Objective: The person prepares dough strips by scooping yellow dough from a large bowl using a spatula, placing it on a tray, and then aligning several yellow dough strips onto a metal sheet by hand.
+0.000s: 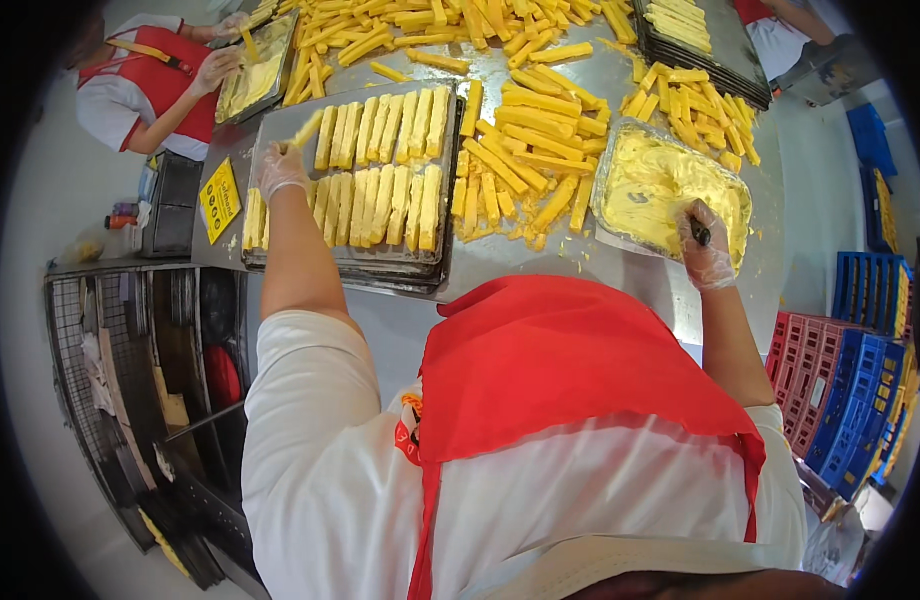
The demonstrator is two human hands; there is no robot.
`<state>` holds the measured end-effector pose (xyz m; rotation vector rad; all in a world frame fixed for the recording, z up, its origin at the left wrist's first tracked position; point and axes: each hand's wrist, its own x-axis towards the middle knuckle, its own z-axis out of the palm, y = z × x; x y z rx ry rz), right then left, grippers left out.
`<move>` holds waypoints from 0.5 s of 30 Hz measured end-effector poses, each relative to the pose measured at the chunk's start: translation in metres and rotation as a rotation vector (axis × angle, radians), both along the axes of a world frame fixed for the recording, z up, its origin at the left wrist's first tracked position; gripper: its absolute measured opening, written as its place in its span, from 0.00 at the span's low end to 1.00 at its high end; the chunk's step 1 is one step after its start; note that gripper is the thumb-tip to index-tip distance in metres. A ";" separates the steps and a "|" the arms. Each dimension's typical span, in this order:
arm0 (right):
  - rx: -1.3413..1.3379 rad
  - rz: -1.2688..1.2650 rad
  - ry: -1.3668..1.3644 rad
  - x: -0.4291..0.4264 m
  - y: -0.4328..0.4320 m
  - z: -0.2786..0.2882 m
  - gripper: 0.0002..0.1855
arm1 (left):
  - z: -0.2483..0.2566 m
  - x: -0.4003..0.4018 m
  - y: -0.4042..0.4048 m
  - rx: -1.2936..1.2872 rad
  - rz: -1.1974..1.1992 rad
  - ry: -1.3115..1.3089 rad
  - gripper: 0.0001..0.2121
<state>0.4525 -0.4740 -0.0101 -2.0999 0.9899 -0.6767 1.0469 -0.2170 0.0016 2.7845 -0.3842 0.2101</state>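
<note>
My left hand (283, 169), in a clear plastic glove, pinches one end of a cream-coated cake stick (307, 129) above the left part of a metal baking tray (287, 124). Two rows of coated cake sticks (381, 206) lie side by side on that tray. On the right, my gloved right hand (706, 244) grips a tool by its black handle (700, 232); its blade cannot be made out. That hand is over a shallow pan (606, 169) spread with pale yellow cream (658, 180). Between tray and pan lies a heap of uncoated yellow cake sticks (542, 127).
More sticks cover the far side of the metal table (767, 169). A co-worker (159, 82) handles a stick over another cream pan (253, 79) at left; another person (786, 34) stands far right. Stacked trays (730, 71) sit at back right. Plastic crates (854, 397) stand beyond the right edge.
</note>
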 end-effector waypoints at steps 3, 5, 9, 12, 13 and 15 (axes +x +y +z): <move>-0.059 0.023 0.059 -0.004 -0.005 -0.002 0.04 | -0.018 0.004 0.001 0.317 -0.045 0.075 0.15; -0.058 0.026 0.064 -0.007 -0.007 -0.003 0.05 | -0.031 0.018 0.002 0.450 -0.089 0.016 0.14; -0.046 -0.031 0.102 -0.008 -0.003 -0.005 0.05 | -0.012 -0.024 -0.040 0.273 -0.274 -0.241 0.13; -0.099 0.024 0.129 0.000 0.000 0.001 0.05 | 0.013 -0.099 -0.096 0.071 -0.608 -0.222 0.11; -0.113 0.036 0.119 0.003 0.002 0.005 0.05 | 0.007 -0.114 -0.115 0.050 -0.759 -0.219 0.11; -0.135 0.034 0.107 0.003 0.004 0.007 0.05 | 0.033 -0.186 -0.163 0.480 -0.843 -0.086 0.12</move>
